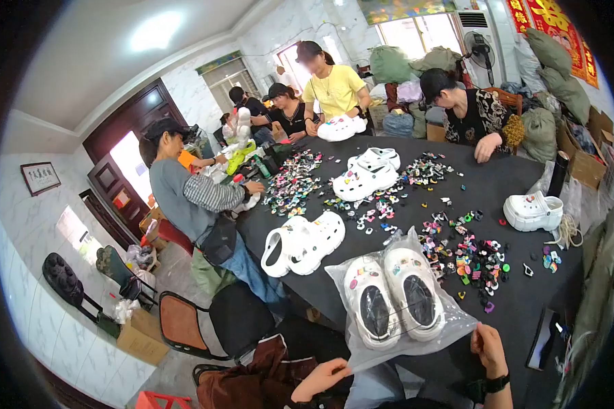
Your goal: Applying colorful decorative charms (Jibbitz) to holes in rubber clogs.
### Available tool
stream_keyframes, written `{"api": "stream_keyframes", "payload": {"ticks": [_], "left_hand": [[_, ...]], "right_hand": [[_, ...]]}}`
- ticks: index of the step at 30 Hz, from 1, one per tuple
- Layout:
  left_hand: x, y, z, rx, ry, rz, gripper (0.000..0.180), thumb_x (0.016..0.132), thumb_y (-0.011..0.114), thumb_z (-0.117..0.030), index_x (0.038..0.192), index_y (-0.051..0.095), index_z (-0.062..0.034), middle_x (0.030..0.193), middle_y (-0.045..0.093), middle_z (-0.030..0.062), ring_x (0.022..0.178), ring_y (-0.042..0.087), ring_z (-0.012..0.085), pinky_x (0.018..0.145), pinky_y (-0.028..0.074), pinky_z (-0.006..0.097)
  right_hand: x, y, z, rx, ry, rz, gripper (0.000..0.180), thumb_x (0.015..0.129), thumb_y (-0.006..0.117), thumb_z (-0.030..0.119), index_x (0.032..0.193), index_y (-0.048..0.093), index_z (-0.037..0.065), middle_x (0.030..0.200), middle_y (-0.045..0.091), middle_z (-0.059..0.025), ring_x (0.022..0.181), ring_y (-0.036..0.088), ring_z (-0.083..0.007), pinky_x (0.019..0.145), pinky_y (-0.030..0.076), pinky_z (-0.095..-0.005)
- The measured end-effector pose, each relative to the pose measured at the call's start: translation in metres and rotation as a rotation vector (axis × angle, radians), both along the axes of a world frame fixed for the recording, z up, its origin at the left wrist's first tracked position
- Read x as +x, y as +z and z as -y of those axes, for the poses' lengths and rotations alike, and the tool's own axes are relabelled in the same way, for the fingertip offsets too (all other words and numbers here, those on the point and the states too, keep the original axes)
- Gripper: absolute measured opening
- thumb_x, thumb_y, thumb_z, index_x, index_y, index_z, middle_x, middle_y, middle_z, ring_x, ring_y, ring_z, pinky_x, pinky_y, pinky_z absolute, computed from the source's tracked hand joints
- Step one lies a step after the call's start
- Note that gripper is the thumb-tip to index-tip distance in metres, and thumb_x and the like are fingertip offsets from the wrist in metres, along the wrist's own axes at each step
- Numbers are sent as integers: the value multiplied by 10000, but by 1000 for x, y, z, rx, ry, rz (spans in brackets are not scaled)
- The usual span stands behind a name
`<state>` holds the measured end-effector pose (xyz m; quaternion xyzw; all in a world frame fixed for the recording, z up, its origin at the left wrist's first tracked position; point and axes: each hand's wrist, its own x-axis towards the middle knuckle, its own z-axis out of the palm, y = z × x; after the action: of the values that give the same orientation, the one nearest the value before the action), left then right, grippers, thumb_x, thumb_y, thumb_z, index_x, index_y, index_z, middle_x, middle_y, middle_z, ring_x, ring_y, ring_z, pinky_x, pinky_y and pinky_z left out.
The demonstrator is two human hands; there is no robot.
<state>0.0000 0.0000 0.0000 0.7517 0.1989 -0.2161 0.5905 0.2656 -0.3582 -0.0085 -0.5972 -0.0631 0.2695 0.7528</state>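
A clear plastic bag [457, 326] lies at the near edge of the black table, with a pair of white clogs [417, 303] inside. Colourful charms dot the toes of the clogs, and their dark insides face up. My left hand [323, 378] pinches the bag's near left corner between its fingertips. At the near right corner, my right hand [490, 349] grips the bag's edge, a dark band around its wrist. Between my hands the plastic is stretched flat. Just beyond the bag stand white clogs [305, 242], and loose shoe charms [467, 252] are heaped to its right.
More white clogs [368, 174] sit mid-table, and another [533, 210] stands at the right. A dark flat strip [543, 339] lies near the right edge. Several people work around the black table [402, 218]. Chairs [241, 320] stand at my left.
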Motion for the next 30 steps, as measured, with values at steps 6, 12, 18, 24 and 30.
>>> {"api": "stream_keyframes", "payload": {"ticks": [6, 12, 18, 24, 30], "left_hand": [[34, 74, 63, 772, 211, 786, 513, 710, 807, -286, 1128, 597, -76, 981, 545, 129, 974, 558, 298, 872, 436, 379], [62, 60, 67, 1096, -72, 790, 315, 713, 782, -254, 951, 654, -93, 877, 529, 95, 878, 545, 257, 847, 383, 357], [60, 69, 56, 678, 72, 837, 157, 760, 762, -126, 800, 634, -45, 807, 552, 54, 816, 550, 217, 718, 427, 346], [49, 84, 75, 702, 611, 1006, 121, 790, 689, 32, 826, 575, 14, 838, 624, 145, 658, 595, 203, 629, 477, 303], [62, 93, 73, 939, 596, 1262, 172, 744, 684, 80, 864, 591, -1, 864, 621, 143, 749, 628, 294, 643, 504, 334]], "right_hand": [[-24, 28, -10, 13, 236, -126, 427, 990, 449, 325, 782, 627, -2, 621, 548, -37, 534, 490, -103, 476, 373, -239], [-33, 37, -38, -158, 657, 64, 594, 936, 596, 178, 1421, 276, 53, 919, 634, -67, 678, 594, -110, 587, 474, -227], [-39, 53, -36, 6, 472, 8, 660, 902, 645, 128, 1434, 259, 67, 1077, 602, -117, 792, 621, -138, 643, 501, -250], [-49, 60, -74, 46, 473, 511, 493, 894, 635, 112, 1343, 438, 62, 1244, 537, -143, 1100, 561, -262, 913, 470, -362], [-47, 90, -140, -351, 480, 1383, 578, 779, 735, 314, 1267, 531, 83, 1314, 455, -249, 1238, 409, -441, 1019, 363, -491]]}}
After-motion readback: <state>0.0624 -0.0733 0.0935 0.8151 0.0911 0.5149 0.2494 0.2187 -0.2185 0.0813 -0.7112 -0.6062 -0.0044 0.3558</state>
